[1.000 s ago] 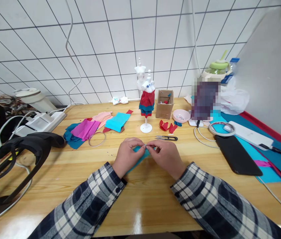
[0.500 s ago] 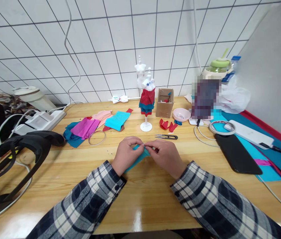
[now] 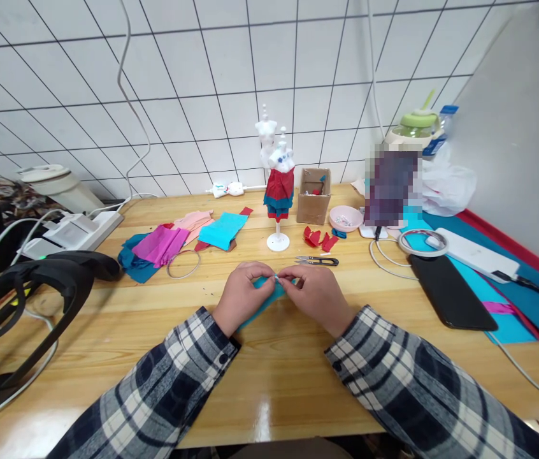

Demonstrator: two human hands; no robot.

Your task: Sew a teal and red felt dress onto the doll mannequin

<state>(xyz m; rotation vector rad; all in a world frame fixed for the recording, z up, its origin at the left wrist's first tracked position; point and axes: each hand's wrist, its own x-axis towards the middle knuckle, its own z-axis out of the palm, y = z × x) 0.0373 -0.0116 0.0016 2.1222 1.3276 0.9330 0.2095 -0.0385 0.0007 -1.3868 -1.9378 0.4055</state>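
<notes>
Over the middle of the table, my left hand (image 3: 243, 294) pinches a strip of turquoise crepe paper (image 3: 260, 310) between thumb and forefinger. The strip slants down beneath that hand. My right hand (image 3: 320, 296) is closed in a pinch at the strip's upper end, its fingertips meeting those of the left. A small whitish bit shows between the fingertips, too small to name. Just beyond the right hand lie black thread snips (image 3: 317, 261). Behind both hands stands a small white dress form (image 3: 280, 191) wearing a red and teal paper skirt.
To the left are folded crepe paper pieces (image 3: 162, 245), a thin ring (image 3: 183, 264) and a black headset frame (image 3: 73, 306). Red scraps (image 3: 315, 238), a cardboard box (image 3: 314, 207) and a pink bowl (image 3: 346, 218) sit behind. At right lie a black phone (image 3: 453, 293) and a tape roll (image 3: 423, 243).
The view has shifted slightly, so the table's things appear a little further left. Both hands keep their pinch on the turquoise paper, with only a slight shift of the right fingers.
</notes>
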